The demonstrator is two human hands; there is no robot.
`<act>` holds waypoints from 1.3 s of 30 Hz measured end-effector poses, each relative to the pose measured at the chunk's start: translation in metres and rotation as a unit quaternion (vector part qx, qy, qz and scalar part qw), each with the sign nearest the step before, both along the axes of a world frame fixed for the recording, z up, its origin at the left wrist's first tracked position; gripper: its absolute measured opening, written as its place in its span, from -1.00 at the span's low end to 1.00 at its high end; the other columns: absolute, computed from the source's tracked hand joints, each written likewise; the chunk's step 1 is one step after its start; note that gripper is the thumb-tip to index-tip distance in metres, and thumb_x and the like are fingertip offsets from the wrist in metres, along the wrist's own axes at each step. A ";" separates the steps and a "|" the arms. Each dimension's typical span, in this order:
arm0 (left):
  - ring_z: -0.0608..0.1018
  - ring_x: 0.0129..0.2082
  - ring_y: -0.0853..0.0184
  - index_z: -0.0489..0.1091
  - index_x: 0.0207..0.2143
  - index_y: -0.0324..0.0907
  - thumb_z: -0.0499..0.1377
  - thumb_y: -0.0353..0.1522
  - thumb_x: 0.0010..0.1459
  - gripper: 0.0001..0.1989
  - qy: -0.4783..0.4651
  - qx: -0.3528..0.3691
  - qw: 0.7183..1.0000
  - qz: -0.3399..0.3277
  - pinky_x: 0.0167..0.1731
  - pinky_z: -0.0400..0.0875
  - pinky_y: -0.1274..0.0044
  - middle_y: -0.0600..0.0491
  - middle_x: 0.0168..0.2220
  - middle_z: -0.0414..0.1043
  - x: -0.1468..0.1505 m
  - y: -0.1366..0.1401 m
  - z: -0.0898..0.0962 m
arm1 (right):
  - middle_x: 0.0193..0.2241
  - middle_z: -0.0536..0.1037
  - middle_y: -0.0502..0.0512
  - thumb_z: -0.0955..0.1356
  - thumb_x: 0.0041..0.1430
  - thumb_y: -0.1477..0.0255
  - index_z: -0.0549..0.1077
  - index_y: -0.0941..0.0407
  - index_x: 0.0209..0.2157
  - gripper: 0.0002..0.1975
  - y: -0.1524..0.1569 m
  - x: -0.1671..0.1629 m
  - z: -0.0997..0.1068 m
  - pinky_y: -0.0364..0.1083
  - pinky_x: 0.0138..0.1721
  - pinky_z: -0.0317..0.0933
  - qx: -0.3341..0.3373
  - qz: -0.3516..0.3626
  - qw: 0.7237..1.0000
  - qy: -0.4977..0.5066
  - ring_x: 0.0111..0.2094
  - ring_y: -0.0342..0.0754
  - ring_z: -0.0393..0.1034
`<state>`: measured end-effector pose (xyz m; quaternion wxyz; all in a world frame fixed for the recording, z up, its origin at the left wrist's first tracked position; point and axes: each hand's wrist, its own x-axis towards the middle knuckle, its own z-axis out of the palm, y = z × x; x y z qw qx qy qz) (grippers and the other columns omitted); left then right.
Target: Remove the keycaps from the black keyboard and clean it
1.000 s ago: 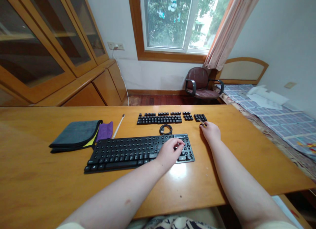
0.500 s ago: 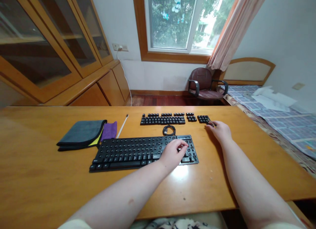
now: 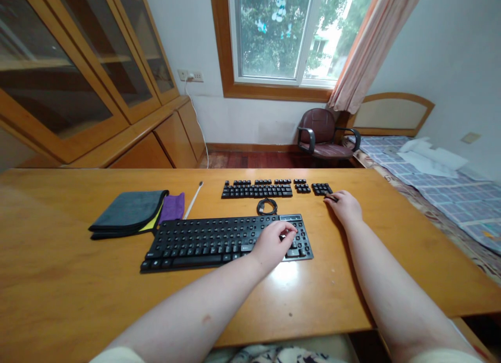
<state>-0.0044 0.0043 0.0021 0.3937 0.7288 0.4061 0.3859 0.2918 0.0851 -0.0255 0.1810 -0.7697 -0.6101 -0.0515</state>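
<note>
The left hand [image 3: 273, 243] curls over the keyboard [image 3: 203, 238], its grip hidden. The right hand [image 3: 346, 207] pinches a dark object [image 3: 331, 197] beside loose keycaps [image 3: 321, 187].

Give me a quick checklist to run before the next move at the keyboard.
1. Keyboard flat on the table: ok.
2. All keys capped: not ok, many upper-row positions show bare mounts.
3. Left hand at the keyboard's right end: ok.
4. Right hand beside the rightmost cluster of loose keycaps: ok.
5. Firm grip on the small dark item at the right hand: cannot tell, too small and partly hidden.
6. Cable coiled up: ok, it lies between the keyboard and the loose keycaps.
</note>
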 end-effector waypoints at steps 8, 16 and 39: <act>0.47 -0.31 0.35 0.43 -0.33 -0.15 0.09 -0.38 0.12 -0.87 0.000 -0.002 1.000 -0.002 -0.24 0.36 0.52 0.06 -0.33 0.46 0.001 0.000 -0.001 | -0.28 0.48 0.06 0.33 0.03 0.15 0.55 0.06 -0.31 -0.69 0.005 0.002 -0.001 -0.12 -0.38 0.16 -0.004 -0.026 1.000 0.017 -0.29 -0.04 0.36; 0.47 -0.32 0.35 0.43 -0.33 -0.15 0.08 -0.38 0.12 -0.87 0.001 -0.001 1.000 -0.003 -0.25 0.37 0.51 0.05 -0.33 0.46 0.001 0.000 0.000 | -0.31 0.48 0.10 0.32 0.04 0.17 0.55 0.09 -0.30 -0.68 0.006 0.003 -0.002 -0.11 -0.34 0.17 -0.002 -0.011 1.000 0.011 -0.30 -0.02 0.35; 0.48 -0.21 0.33 0.40 -0.23 -0.14 0.05 -0.40 0.15 -0.83 0.072 0.086 0.994 0.010 -0.15 0.35 0.47 0.02 -0.23 0.47 -0.002 -0.010 0.009 | -0.29 0.52 0.23 0.14 0.22 0.21 0.53 0.17 -0.32 -0.56 -0.025 -0.009 0.035 -0.05 -0.17 0.19 0.154 0.065 0.971 0.168 -0.21 0.04 0.37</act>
